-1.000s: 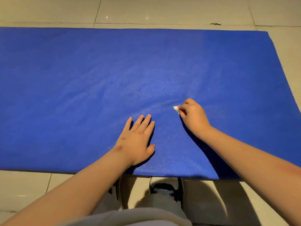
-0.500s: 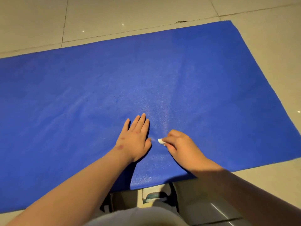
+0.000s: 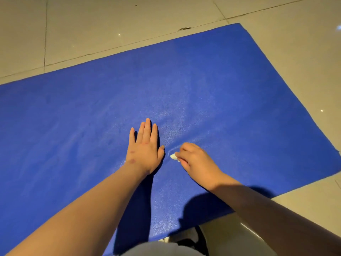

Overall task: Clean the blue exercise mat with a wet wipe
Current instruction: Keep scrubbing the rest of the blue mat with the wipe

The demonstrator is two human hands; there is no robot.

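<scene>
The step in hand is wiping the blue exercise mat [image 3: 221,89] with the wet wipe [image 3: 173,156]. To do it well, I think the wipe should be pressed flat and drawn in long, overlapping strokes away from the left hand [image 3: 145,150]. A push toward that hand bunches the soft foam, and a small ripple [image 3: 170,149] already stands between the two hands. The wipe is crumpled into a very small wad, so it covers little at each pass; opening it wider would probably help.

The left hand lies flat on the mat, palm down, with the fingers straight and close together. It grasps nothing and only presses the mat down. The right hand [image 3: 195,161], just beside it, has its fingers curled and pinches the white wipe at the fingertips. The wipe touches the mat between the two hands. The mat lies spread on the tiled floor [image 3: 110,24], under both hands and reaching far beyond them.
</scene>
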